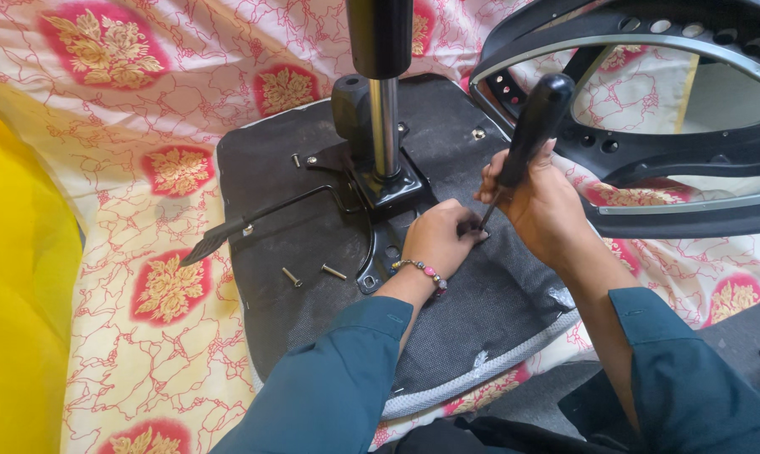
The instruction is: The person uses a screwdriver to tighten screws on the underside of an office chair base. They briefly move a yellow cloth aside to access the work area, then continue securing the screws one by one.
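An upturned office chair seat (304, 252) lies on a patterned cloth, its black metal mechanism plate (384, 193) and chrome gas cylinder (385, 126) pointing up. My right hand (535, 206) grips a black-handled screwdriver (531, 126), tip down at the plate's right edge. My left hand (440, 237) rests on the seat beside the tip, fingers curled around the spot; a beaded bracelet is on that wrist. What the left fingers pinch is hidden.
Two loose bolts (313, 274) lie on the seat underside near the plate, another small bolt (296, 160) farther back. A black lever (229, 231) sticks out left. The chair's black backrest frame (649, 126) lies at right. Yellow fabric (18, 294) fills the left edge.
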